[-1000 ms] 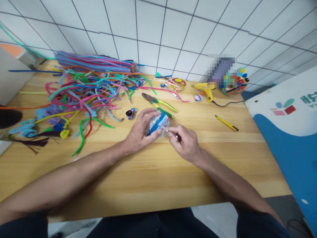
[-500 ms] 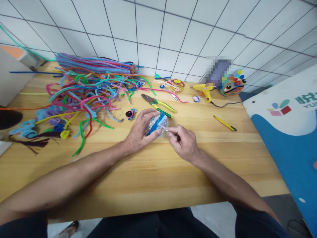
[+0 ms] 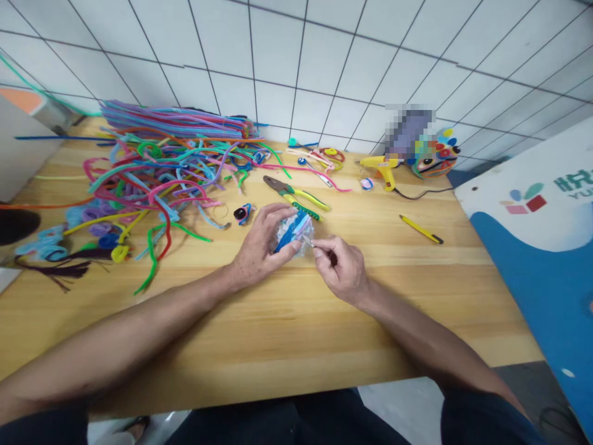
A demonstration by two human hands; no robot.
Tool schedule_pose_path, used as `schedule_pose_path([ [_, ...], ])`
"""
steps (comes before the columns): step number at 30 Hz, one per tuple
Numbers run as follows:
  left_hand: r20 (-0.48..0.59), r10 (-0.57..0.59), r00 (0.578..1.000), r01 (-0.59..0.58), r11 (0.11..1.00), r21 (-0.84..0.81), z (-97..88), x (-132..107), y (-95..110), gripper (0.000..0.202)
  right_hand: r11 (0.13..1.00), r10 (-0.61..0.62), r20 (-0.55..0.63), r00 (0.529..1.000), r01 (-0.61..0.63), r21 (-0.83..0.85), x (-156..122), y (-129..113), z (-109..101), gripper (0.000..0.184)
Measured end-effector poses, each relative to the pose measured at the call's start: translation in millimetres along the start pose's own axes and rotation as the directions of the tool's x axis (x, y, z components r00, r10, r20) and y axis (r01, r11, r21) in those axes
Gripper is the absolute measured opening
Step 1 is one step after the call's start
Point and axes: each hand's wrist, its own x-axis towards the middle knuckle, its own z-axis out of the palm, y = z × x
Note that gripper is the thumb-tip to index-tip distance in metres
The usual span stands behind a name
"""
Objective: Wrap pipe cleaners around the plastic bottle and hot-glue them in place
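Left hand [image 3: 262, 246]: I clasp a rounded, clear, blue-striped bundle [image 3: 291, 233].
Right hand [image 3: 343, 267]: pinching a slim silver tool [image 3: 308, 241] leftward at it.

Blue and lilac striped bundle [image 3: 295, 230] (yellow glue gun [image 3: 387, 172])

Yellow glue gun [image 3: 388, 168] near tiled wall [image 3: 278, 55], cord [image 3: 417, 198] trailing right. Yellow cutter [image 3: 420, 229] lies left of blue-and-white board [image 3: 546, 232]. Tangled fuzzy stems [image 3: 155, 196] at left, bundle [image 3: 176, 121] behind.
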Motion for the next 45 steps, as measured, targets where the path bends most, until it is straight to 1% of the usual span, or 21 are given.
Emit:
schedule_pose_path([
  [6,-0.006,0.004,1.0,-0.004,1.0,0.002,0.0,-0.3,0.4,0.048,1.0,-0.006,0.009,1.0,0.006,-0.024,0.5,1.0,1.6,0.016],
  [13,0.003,0.005,1.0,-0.005,1.0,0.009,0.2,-0.6,-0.5,0.048,1.0,0.004,0.025,1.0,-0.004,-0.009,1.7,0.0,1.2,0.015],
  [27,-0.009,0.018,1.0,-0.018,1.0,-0.004,1.0,-1.4,-1.1,0.049,1.0,0.004,-0.003,1.0,-0.004,0.025,1.9,-0.4,1.9,0.012],
  [36,-0.007,0.031,0.999,-0.031,0.999,0.013,1.0,-1.6,-1.7,0.05,0.999,-0.019,-0.024,1.0,0.02,0.034,2.7,0.4,2.7,0.014],
  [45,-0.011,0.023,1.0,-0.023,1.0,-0.001,1.5,-1.5,-1.1,0.049,0.998,-0.059,-0.036,0.998,0.058,-0.016,2.9,-0.1,2.8,0.013],
])
